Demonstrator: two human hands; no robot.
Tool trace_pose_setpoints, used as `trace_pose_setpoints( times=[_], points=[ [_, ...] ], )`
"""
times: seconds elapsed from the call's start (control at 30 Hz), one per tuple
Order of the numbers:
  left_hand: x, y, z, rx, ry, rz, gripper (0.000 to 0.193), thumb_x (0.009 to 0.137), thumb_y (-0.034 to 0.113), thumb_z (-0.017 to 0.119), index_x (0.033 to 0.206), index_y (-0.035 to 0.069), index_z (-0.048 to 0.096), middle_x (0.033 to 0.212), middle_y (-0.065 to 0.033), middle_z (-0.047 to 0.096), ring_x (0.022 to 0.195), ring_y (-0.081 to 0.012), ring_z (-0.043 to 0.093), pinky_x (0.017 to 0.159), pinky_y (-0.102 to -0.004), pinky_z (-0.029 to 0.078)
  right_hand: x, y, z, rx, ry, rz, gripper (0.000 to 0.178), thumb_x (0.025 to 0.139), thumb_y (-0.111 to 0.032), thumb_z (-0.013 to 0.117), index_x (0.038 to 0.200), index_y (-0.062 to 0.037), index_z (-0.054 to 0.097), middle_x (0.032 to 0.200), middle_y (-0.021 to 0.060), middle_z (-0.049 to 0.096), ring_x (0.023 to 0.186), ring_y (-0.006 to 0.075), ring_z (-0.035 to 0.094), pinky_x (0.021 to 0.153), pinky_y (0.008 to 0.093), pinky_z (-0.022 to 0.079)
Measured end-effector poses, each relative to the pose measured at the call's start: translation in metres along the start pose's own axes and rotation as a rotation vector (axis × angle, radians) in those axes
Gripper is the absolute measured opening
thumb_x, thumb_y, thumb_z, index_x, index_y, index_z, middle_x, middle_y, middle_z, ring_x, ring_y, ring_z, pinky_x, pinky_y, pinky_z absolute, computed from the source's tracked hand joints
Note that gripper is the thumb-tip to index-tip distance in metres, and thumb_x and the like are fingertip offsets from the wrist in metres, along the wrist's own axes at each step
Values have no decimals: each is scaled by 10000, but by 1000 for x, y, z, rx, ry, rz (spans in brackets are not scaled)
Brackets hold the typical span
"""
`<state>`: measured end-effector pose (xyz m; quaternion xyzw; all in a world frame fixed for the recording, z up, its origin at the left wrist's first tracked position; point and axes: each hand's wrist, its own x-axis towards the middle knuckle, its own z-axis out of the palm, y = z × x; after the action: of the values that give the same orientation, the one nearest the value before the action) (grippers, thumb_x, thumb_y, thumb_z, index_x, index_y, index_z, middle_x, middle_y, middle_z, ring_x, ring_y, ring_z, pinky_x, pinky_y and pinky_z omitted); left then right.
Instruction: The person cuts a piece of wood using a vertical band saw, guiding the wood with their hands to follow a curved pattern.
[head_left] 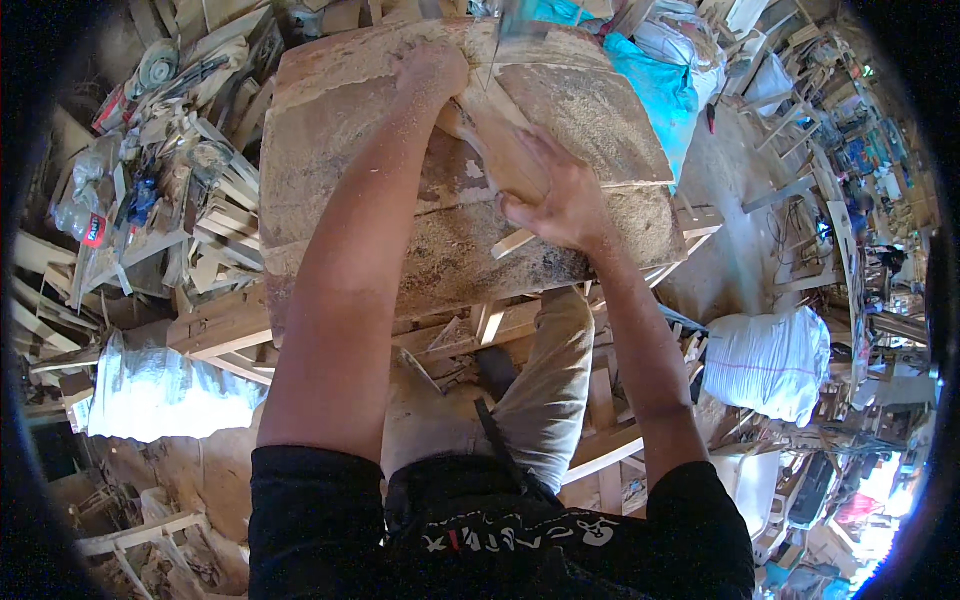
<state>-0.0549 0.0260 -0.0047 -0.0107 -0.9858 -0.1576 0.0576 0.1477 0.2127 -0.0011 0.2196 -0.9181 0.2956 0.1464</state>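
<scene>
A pale, curved piece of wood [492,135] lies slantwise on a wide, dusty work table [345,130]. My right hand [562,195] grips its near end, thumb on the near side and fingers along the far edge. At its far left end, my left hand [432,72] is closed with curled fingers against the wood; the fingertips are partly hidden. Just right of that hand, a thin upright saw blade [491,72] meets the wood, below a blurred grey-blue guide [517,18]. A small wooden offcut [513,243] lies near my right wrist.
Sawdust covers the table. Scrap wood [225,190] is heaped at the left, with a plastic bottle [78,218] among it. A turquoise sack [650,85] touches the table's right side. White sacks [768,365] stand at the right, and wooden beams [225,318] lie below the table.
</scene>
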Motion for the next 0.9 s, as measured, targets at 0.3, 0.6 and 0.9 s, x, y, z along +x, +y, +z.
trace_pose_setpoints(
  times=[0.3, 0.6, 0.9],
  points=[
    [48, -38, 27, 127, -36, 68, 532, 981, 263, 510, 1440, 1, 569, 1569, -232, 447, 1471, -443, 361, 1207, -589, 261, 10, -5, 11, -11, 11, -9, 869, 704, -404, 828, 1429, -20, 539, 1413, 222, 583, 1212, 412, 632, 1035, 464, 524],
    [50, -12, 43, -30, -81, 72, 560, 971, 293, 476, 1451, 18, 564, 1628, -230, 361, 1500, -445, 326, 1210, -640, 207, 1, 11, 1, -81, 34, -15, 853, 714, -428, 821, 1423, -47, 540, 1410, 204, 579, 1209, 416, 627, 1036, 477, 522],
    [52, -28, 30, 205, -162, 129, 580, 948, 295, 536, 1461, 25, 552, 1642, -228, 333, 1529, -435, 276, 1197, -680, 194, 9, 3, 10, -46, 57, -60, 857, 711, -423, 825, 1428, -49, 539, 1398, 223, 584, 1126, 440, 669, 963, 489, 564]
  ],
)
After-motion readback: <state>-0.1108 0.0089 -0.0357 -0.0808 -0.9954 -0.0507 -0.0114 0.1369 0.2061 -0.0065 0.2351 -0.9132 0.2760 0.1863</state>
